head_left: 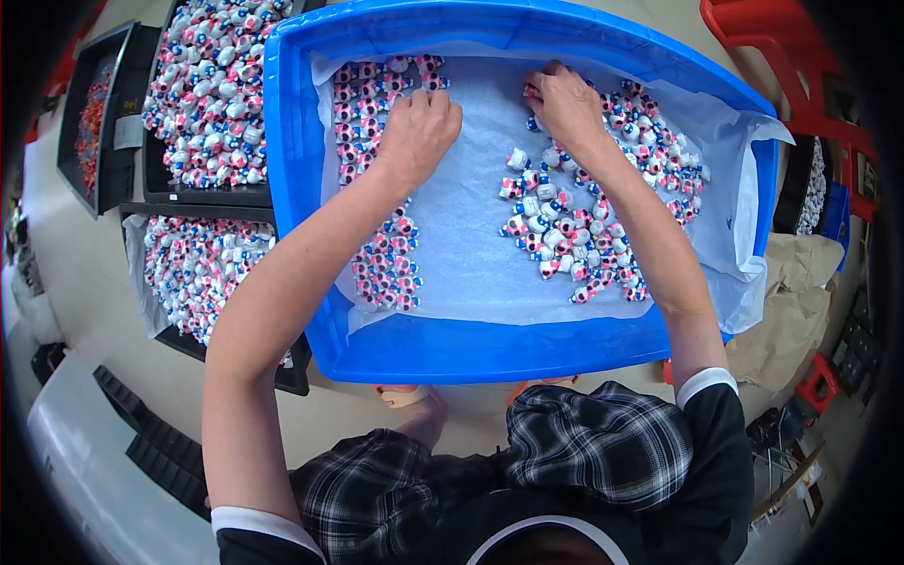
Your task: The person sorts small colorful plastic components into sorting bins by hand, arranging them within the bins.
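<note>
Small white, pink and blue toy figurines lie on white lining paper (471, 198) inside a large blue tub (490, 353). On the left they stand in tight, neat rows (388, 259); on the right they form a loose heap (584, 231). My left hand (419, 137) is closed beside the upper end of the rows, its fingertips hidden under the knuckles. Past the far end of the heap, my right hand (565, 102) is closed, with a small figurine (531, 91) showing at its fingertips.
Left of the tub, a black crate (221, 195) and a lined lower crate (202, 273) hold many similar figurines. Farther left is a dark bin (92, 122) with small red-orange pieces. A red plastic chair (767, 33) stands at far right, with brown paper (786, 311) nearer.
</note>
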A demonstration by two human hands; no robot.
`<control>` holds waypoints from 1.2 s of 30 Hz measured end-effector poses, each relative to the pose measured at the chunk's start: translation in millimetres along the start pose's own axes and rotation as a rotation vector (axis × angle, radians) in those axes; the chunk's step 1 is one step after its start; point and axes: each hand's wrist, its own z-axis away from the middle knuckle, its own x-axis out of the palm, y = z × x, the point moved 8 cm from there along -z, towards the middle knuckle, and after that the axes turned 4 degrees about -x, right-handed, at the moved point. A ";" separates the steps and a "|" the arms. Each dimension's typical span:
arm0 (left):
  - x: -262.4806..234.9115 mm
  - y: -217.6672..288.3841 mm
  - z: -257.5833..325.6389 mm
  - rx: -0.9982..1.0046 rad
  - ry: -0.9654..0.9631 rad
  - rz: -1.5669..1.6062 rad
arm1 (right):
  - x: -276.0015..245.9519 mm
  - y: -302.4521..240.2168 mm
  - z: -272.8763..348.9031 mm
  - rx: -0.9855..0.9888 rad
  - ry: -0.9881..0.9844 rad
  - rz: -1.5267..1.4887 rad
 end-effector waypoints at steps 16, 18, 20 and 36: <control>-2.6 26.9 56.2 -0.140 -0.500 0.153 | 22.4 -88.6 1.1 -0.160 0.021 -0.485; 0.8 28.2 56.5 -0.130 -0.492 0.142 | 26.9 -97.8 -2.6 -0.111 0.018 -0.494; 1.4 24.8 55.2 -0.163 -0.428 0.077 | 32.5 -103.8 -11.7 -0.033 -0.053 -0.539; -2.6 53.0 9.4 -0.226 -0.191 0.861 | -6.9 -2.9 23.5 -0.254 -0.355 -0.063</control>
